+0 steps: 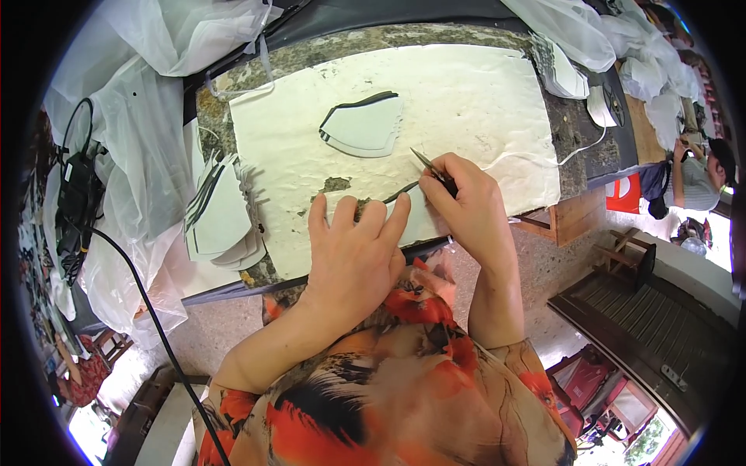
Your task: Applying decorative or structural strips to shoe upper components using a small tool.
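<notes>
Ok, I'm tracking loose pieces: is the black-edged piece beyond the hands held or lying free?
Lying free: the black-edged piece rests on the white sheet, apart from the left hand and right hand.

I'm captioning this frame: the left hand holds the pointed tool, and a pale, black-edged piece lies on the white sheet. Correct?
No: the head view shows the right hand holding the pointed tool. The pale, black-edged piece does lie on the white sheet.
</notes>
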{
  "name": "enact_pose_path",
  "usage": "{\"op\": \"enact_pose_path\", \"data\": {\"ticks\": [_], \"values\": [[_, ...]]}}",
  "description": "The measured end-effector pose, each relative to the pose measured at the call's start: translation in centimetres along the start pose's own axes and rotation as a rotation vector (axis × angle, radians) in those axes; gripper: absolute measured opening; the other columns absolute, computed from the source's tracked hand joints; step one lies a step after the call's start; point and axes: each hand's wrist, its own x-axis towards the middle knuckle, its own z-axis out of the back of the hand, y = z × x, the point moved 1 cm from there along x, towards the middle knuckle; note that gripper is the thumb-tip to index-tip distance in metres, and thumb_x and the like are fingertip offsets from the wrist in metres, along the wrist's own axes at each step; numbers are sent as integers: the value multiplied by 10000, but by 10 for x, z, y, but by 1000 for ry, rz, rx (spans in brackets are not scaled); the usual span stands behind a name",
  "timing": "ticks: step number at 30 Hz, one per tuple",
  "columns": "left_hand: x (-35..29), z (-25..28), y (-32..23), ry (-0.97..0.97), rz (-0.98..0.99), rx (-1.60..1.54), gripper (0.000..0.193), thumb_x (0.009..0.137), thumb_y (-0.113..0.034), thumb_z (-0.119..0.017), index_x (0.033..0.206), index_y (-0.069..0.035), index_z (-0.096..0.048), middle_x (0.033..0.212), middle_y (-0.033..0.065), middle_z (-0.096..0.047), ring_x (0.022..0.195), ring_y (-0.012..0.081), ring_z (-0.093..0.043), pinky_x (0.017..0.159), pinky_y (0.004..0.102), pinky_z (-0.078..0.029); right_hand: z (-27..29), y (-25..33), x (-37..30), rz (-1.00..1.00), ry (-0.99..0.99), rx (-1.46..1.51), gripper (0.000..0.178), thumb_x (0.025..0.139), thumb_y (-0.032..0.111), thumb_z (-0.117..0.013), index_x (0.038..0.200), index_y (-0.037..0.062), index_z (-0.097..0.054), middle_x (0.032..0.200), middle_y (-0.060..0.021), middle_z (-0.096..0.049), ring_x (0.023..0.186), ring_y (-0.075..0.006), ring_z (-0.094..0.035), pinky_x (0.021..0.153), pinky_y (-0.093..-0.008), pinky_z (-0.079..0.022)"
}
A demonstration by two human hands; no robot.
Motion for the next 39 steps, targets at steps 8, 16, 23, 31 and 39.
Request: {"op": "enact_pose_path", "data": {"ticks": [8,16,23,31,39], "values": [[8,4,-4,38,-17,74,596,813,-155,-650,1407,-130,-607,969,75,-541,973,297,-523,1065,604,-354,0,-5,3,-55,-23,-29,220,911,189,-680,933,-25,-637,819,-191,-647,732,-320,-615,676,-403,-496],[14,7,-4,77,-25,65,619,801,-163,-650,1418,-143,-599,974,76,-552,963,293,-538,1076,630,-345,2,-9,5,-83,-36,-40,251,901,206,-701,934,-38,-654,752,-156,-639,647,-195,-577,624,-342,-477],[17,6,-4,83,-22,71,643,784,-159,-655,1424,-151,-596,973,80,-559,969,295,-546,1075,634,-347,3,-10,3,-76,-80,-70,233,891,197,-697,890,-28,-633,745,-163,-636,636,-218,-582,616,-357,-475],[18,5,-1,109,-17,51,625,807,-192,-686,1421,-129,-596,1058,78,-586,1026,299,-560,1124,647,-306,-8,-7,-6,-80,-142,-72,150,906,170,-676,947,37,-620,853,-180,-681,774,-402,-661,690,-463,-526],[-8,-25,13,-169,8,-56,629,850,-336,-775,1406,-95,-606,1115,64,-545,1118,284,-497,1181,617,-241,-9,-8,-14,-27,-148,6,182,947,195,-675,1043,41,-663,909,-160,-712,773,-355,-689,687,-403,-539]]}}
